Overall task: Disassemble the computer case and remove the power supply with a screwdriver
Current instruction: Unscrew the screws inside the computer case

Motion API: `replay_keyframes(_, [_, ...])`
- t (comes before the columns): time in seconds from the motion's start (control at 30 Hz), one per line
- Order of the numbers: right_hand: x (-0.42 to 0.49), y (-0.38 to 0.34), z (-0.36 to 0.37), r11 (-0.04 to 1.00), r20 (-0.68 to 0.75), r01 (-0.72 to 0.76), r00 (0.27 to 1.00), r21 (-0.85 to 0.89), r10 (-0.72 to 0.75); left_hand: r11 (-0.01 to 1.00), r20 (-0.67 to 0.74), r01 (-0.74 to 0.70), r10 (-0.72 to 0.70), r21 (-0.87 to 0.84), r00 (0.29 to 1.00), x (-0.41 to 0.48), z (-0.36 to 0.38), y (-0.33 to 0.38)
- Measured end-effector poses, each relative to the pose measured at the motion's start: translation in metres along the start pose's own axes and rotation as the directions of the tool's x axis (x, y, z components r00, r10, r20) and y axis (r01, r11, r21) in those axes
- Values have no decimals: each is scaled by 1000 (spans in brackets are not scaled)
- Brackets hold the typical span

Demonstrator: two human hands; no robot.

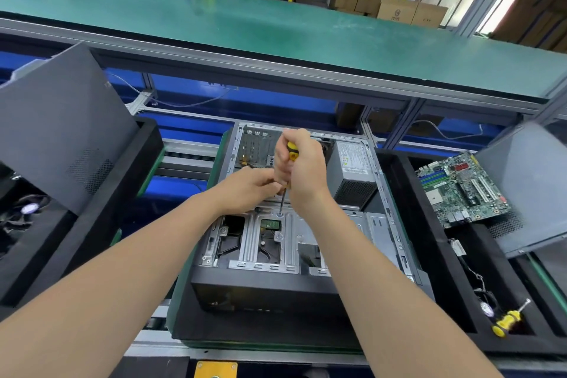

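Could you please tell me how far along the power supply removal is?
Done: the computer case lies open, and a motherboard sits in the tray beside it. In hand: the right hand grips the screwdriver, tip on a screw in the drive bracket, left hand steadying its shaft. Left: the power supply is still inside the case.

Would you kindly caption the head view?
Right hand holds a screwdriver in the open computer case; left hand guides its shaft.
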State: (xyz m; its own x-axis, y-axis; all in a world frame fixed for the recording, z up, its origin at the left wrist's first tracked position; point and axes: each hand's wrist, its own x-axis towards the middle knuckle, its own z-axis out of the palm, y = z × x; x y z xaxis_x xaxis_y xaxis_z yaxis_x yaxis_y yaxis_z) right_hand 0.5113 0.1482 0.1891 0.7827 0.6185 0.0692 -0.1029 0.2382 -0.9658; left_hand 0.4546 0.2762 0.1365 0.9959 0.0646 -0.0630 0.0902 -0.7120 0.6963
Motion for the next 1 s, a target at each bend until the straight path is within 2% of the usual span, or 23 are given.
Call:
replay_keyframes(0.07, [7,0,-9,999,210,-43,977,0,42,972,33,35,-44,232,999,5,7,3])
replay_keyframes(0.17, [16,-3,-20,990,454,-141,883,11,121,902,62,53,-88,428,994,9,17,4])
replay_keyframes(0.23, [21,-6,-23,982,549,-189,823,19,147,868,51,48,-83,494,995,8,19,4])
replay_keyframes(0.3, [24,-8,-23,978,590,-204,795,38,143,846,42,67,-105,529,994,8,21,3])
replay_keyframes(0.4, [25,-7,-21,985,549,-168,828,46,116,841,47,114,-163,529,986,12,22,3])
replay_keyframes(0.5, [21,-4,-19,997,416,-73,907,-4,68,838,47,140,-193,527,980,14,22,4])
replay_keyframes(0.57, [15,-3,-13,997,245,-9,969,-79,28,839,66,163,-229,518,971,16,22,7])
replay_keyframes(0.63, [8,-3,-7,989,-6,4,1000,-148,-5,848,126,178,-274,500,953,24,20,10])
replay_keyframes(0.7, [5,-1,-4,993,-258,-23,966,-116,-7,862,203,162,-290,481,935,32,18,12])
replay_keyframes(0.77, [4,0,-2,999,-364,-27,931,-34,13,882,263,145,-285,448,922,37,16,13])
replay_keyframes(0.87, [0,4,1,1000,-297,13,955,-27,-20,905,342,117,-271,409,900,41,15,11])
replay_keyframes(1.0, [-2,9,-1,998,-33,61,998,32,-60,923,396,135,-282,360,874,41,14,13])
